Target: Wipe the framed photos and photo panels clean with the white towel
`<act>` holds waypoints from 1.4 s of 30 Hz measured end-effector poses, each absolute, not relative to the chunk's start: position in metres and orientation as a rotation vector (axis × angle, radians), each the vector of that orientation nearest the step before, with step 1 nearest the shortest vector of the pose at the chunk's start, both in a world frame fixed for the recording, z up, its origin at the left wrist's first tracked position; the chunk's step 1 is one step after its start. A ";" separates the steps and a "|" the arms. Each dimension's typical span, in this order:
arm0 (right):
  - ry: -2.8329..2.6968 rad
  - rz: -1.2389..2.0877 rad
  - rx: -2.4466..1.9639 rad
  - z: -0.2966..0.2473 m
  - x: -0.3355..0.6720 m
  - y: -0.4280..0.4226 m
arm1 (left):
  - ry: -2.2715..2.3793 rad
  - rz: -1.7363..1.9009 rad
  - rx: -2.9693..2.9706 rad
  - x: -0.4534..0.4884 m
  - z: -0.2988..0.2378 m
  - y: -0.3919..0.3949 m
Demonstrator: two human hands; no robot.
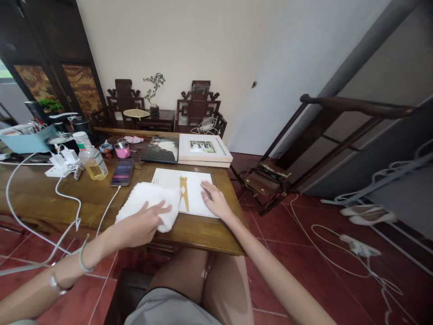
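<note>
White cloth [135, 198], fluffy, roughly square with rounded edges; lies near the table's front edge, overlapping the left part of the panel. Left hand [145, 225]: upon the cloth, fingers partly bent; whether they pinch the pile or merely press, cannot tell. White panel [196, 180], flat, smooth, rectangular, bearing a gold long-legged figure [183, 192]; lower left corner hidden by cloth, small print illegible. Right hand [216, 203]: ringed, open, fingers extended, laid flat on the panel's right side. Table [209, 232]: brown wood, glossy. Behind: dark photo panel [158, 151]; pale framed picture [219, 151]. Phone [122, 172]: screen pixelated.
</note>
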State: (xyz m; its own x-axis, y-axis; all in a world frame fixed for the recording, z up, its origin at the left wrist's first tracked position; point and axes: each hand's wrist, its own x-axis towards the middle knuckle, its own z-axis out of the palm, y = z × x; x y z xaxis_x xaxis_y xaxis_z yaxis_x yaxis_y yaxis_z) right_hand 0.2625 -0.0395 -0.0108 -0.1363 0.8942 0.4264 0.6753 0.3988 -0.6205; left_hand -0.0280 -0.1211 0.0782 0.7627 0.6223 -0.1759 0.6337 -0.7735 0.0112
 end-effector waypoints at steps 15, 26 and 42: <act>-1.898 0.353 -1.382 -0.009 0.263 -0.040 | 1.305 -0.071 2.733 0.003 0.072 0.018; -1.870 0.360 -1.355 -0.011 0.262 -0.040 | 1.081 -0.332 2.826 -0.011 0.088 -0.099; -1.898 0.340 -1.397 -0.010 0.263 -0.040 | 1.250 -0.127 2.756 0.018 0.070 0.013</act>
State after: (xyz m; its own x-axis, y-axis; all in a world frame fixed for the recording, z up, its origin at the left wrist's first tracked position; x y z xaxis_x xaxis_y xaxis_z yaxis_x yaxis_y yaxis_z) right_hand 0.2629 -0.0400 -0.0101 -0.1306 0.9048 0.4053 0.7080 0.3713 -0.6007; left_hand 0.0178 0.0134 0.0704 0.6567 0.7441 -0.1225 0.7535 -0.6539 0.0677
